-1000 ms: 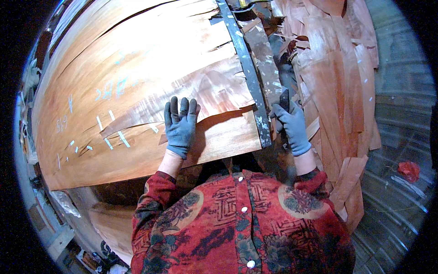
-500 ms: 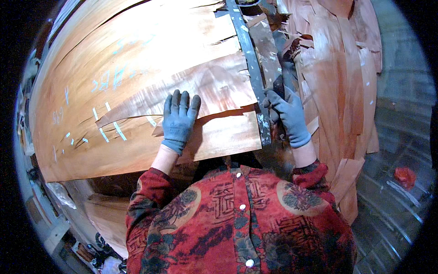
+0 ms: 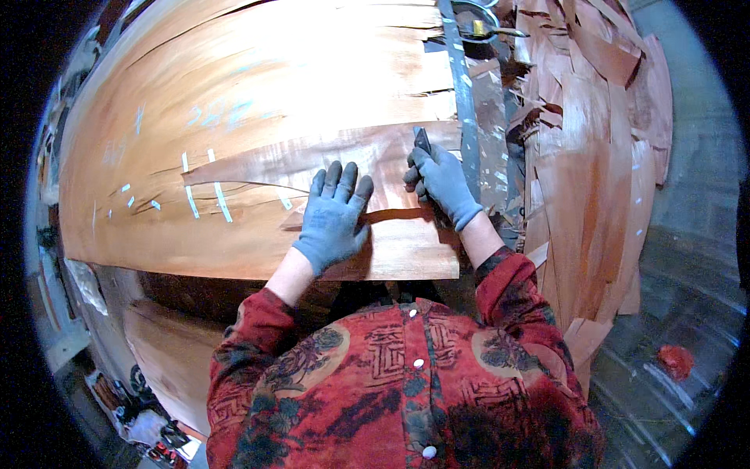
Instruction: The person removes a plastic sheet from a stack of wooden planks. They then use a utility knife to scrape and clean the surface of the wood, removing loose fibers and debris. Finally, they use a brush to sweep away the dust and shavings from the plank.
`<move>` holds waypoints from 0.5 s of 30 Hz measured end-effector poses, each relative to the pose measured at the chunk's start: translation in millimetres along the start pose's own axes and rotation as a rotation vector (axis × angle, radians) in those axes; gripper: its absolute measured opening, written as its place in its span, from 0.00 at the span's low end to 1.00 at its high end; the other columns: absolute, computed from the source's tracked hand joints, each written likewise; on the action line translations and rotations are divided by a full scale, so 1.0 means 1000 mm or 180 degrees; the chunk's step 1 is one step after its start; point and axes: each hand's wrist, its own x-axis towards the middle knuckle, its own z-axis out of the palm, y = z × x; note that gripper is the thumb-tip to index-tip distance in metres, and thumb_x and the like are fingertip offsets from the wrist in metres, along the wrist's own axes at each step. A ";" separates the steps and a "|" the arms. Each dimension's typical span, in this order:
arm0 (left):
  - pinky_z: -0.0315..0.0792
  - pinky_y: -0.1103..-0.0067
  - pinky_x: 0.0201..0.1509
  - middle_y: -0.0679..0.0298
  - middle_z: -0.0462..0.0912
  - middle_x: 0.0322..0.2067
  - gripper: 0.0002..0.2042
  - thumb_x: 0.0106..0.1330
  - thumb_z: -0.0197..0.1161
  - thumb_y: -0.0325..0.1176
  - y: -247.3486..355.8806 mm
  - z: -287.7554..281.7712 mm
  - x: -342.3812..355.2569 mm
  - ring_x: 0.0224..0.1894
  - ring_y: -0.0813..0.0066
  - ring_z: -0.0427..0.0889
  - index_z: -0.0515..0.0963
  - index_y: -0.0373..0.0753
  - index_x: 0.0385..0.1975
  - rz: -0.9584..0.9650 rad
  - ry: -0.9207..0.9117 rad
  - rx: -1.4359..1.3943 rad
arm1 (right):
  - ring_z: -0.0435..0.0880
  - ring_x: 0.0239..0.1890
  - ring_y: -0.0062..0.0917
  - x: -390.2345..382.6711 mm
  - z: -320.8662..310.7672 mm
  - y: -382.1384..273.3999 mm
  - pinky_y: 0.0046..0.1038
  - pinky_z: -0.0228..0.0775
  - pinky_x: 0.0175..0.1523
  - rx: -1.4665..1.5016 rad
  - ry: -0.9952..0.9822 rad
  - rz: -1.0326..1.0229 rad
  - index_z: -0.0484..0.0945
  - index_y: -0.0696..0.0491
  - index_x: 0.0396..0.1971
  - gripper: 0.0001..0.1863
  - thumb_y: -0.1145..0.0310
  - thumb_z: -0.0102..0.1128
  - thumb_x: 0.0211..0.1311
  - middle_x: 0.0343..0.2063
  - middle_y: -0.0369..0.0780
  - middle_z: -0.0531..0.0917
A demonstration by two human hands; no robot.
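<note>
A large sheet of reddish-brown wood veneer lies in front of me, split along the grain and patched with pale tape strips. My left hand, in a blue glove, presses flat with spread fingers on the sheet near its front edge, beside a long crack. My right hand, also gloved, grips a small dark blade-like tool whose tip stands on the veneer just left of a long grey metal bar. The bar runs across the sheet's right end.
A heap of veneer offcuts is piled to the right of the bar. A small red object lies on the grey floor at lower right. More veneer sheets sit stacked below the front edge, at lower left.
My right hand has moved from the right side of the metal bar to its left and now shows the dark tool on the veneer. My left hand stays pressed flat.
</note>
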 end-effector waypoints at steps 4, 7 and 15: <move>0.48 0.56 0.64 0.40 0.56 0.60 0.37 0.54 0.60 0.36 -0.013 -0.028 0.008 0.63 0.47 0.56 0.52 0.34 0.63 -0.0557 0.1277 -0.1119 | 0.74 0.13 0.19 0.000 0.003 0.001 0.19 0.63 0.16 -0.0168 0.0089 0.0072 0.70 0.58 0.30 0.11 0.64 0.46 0.64 0.16 0.39 0.77; 0.43 0.57 0.67 0.50 0.52 0.64 0.35 0.57 0.56 0.38 -0.035 0.008 0.010 0.67 0.55 0.48 0.52 0.35 0.64 -0.0928 0.1337 0.0132 | 0.73 0.13 0.19 -0.002 0.013 0.001 0.20 0.62 0.16 -0.0239 0.0096 -0.0019 0.69 0.58 0.29 0.11 0.64 0.46 0.64 0.16 0.39 0.77; 0.36 0.56 0.68 0.52 0.54 0.64 0.32 0.59 0.51 0.39 -0.037 0.032 0.012 0.67 0.55 0.50 0.52 0.33 0.63 -0.1249 0.0673 -0.0014 | 0.79 0.19 0.35 -0.021 0.042 0.000 0.35 0.69 0.26 -0.2070 -0.0071 -0.1075 0.70 0.59 0.33 0.13 0.62 0.48 0.63 0.18 0.47 0.78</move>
